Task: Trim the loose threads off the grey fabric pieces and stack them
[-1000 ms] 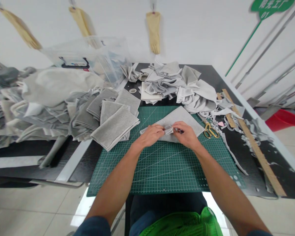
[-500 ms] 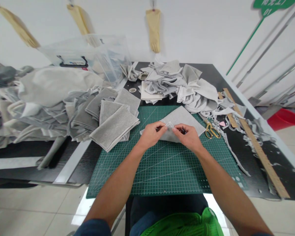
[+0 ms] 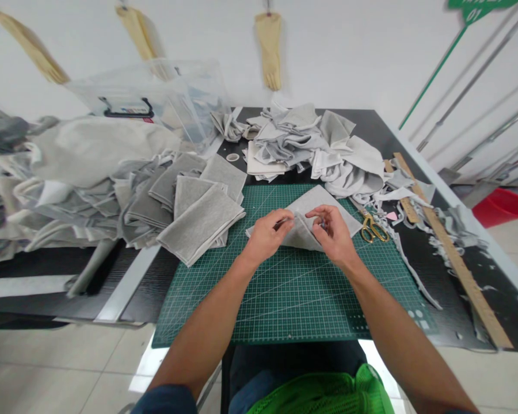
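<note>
A grey fabric square [image 3: 315, 210] lies cornerwise on the green cutting mat [image 3: 285, 287]. Both hands hover over its near half. My left hand [image 3: 267, 233] has its fingers curled and pinched together, seemingly on a small clear strip that I cannot make out well. My right hand [image 3: 334, 233] is beside it, thumb and forefinger nearly meeting, with a small dark thing tucked in the curled fingers. The two hands are a short gap apart.
Stacked grey fabric pieces [image 3: 198, 213] lie left of the mat, with a bigger heap [image 3: 60, 172] and a clear plastic bin [image 3: 155, 98] behind. Another fabric pile [image 3: 319, 144] sits at the back. Gold scissors [image 3: 371, 227], a wooden ruler [image 3: 451, 253] and scraps lie right. A red bucket [image 3: 503, 204] stands on the floor.
The hands were pinched together on a small clear piece over the fabric; they have drawn slightly apart, and the piece no longer shows clearly between them.
</note>
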